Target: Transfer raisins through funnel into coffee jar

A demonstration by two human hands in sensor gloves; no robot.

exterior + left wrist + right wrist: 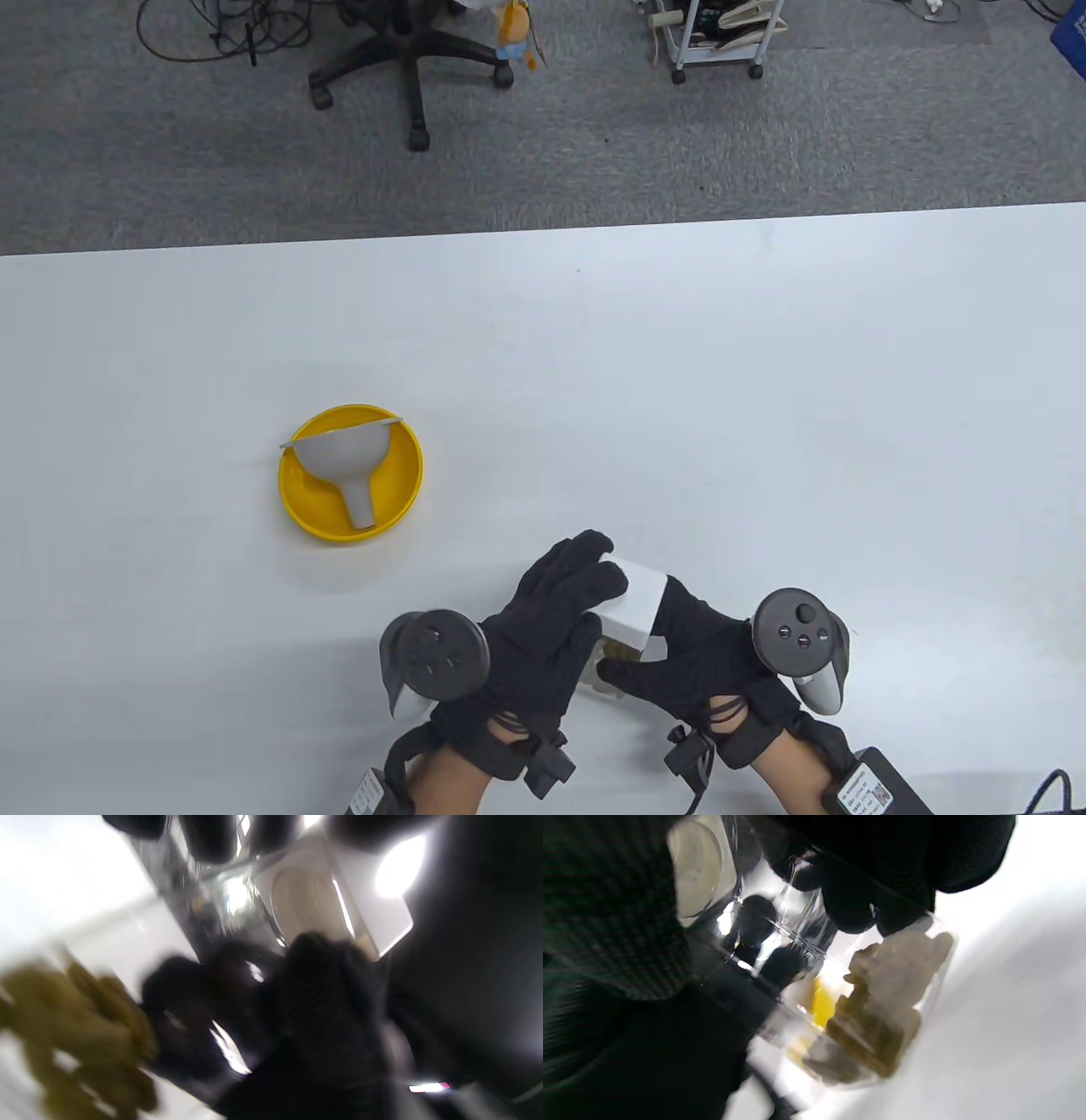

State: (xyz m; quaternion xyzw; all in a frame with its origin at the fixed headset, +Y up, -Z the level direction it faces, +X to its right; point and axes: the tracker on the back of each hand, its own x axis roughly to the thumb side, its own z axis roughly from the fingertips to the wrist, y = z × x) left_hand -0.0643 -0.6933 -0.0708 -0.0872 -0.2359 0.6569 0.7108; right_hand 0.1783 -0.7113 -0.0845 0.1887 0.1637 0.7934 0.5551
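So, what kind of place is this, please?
Probably an office or lab: a white table on grey carpet, a rolling office chair, loose cables and a wheeled cart.

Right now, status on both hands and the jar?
Left hand and right hand both hold the clear white-lidded jar of greenish raisins. Grey funnel lies untouched in yellow bowl. Nothing in the way.

A clear jar (624, 632) with a white square lid (635, 604) lay tilted at the near edge of the table, greenish-yellow raisins (874, 1027) heaped in its lower end. A grey funnel (344, 467) lay on its side in a yellow bowl (403, 488) well to the left, spout pointing toward the near edge.
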